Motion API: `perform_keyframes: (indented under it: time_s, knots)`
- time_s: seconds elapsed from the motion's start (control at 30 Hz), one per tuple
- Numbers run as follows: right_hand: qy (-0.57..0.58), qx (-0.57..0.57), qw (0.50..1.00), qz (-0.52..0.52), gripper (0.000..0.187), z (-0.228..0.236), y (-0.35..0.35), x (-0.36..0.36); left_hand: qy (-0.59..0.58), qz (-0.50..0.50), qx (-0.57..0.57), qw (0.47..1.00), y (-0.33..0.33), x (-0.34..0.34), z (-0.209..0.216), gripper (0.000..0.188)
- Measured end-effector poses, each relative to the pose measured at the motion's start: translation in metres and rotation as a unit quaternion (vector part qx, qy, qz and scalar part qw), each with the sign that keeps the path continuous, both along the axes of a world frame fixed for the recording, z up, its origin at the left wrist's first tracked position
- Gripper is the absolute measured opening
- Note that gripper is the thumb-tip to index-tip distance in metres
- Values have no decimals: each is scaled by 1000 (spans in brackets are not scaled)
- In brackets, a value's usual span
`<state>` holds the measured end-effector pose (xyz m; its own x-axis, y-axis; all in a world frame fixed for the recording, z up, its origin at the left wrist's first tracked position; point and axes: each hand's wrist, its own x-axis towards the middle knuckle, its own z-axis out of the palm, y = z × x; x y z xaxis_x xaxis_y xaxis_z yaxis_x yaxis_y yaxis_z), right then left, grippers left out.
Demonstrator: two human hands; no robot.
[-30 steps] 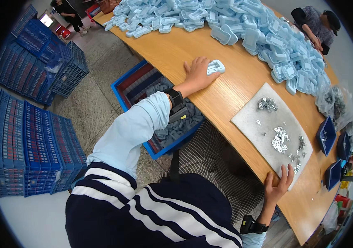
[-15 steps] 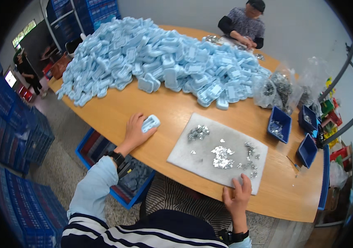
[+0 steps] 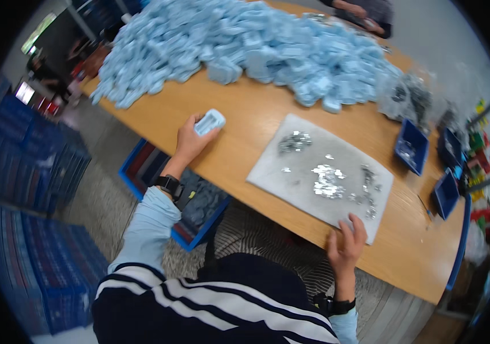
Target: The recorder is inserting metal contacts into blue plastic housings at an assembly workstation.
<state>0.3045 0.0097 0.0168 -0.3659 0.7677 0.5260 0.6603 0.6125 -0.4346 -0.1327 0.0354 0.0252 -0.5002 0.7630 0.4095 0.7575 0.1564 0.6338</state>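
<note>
One pale-blue, oblong plastic shell (image 3: 210,122) is in our left hand (image 3: 191,140), fingers clamped on its sides, over the light-brown wooden surface (image 3: 248,109). Our right hand (image 3: 346,245) has its fingers apart at the near edge of a grey-white rectangular mat (image 3: 273,173), which bears small, shiny silver metal pieces (image 3: 328,186). Beyond lies a heap of similar pale-blue plastic shells (image 3: 245,49).

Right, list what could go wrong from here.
The right hand is at the near edge of the white board; a bump might scatter its loose metal pieces.
The left hand holds a light blue casing near the table edge; a slip could drop it toward the blue crate below.
The heaped casings might slide.
</note>
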Motion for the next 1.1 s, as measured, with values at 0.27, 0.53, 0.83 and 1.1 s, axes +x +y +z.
perform_keyframes:
  time_s: [0.27, 0.53, 0.83, 1.1]
  knots:
    - [32, 14, 999, -1, 26, -3, -8, -5, -372, 181, 30, 910, -168, -30, 9, 48]
    - [33, 22, 998, 57, 30, 12, -3, -21, -561, 1, 74, 824, -146, -13, 0, 50]
    - [-33, 13, 999, 14, 34, 16, 1, -6, -519, -155, 66, 838, -33, 70, 19, 47]
    - [-59, 14, 997, -52, 37, 4, 27, -4, -536, -179, 31, 824, -18, 103, 3, 44]
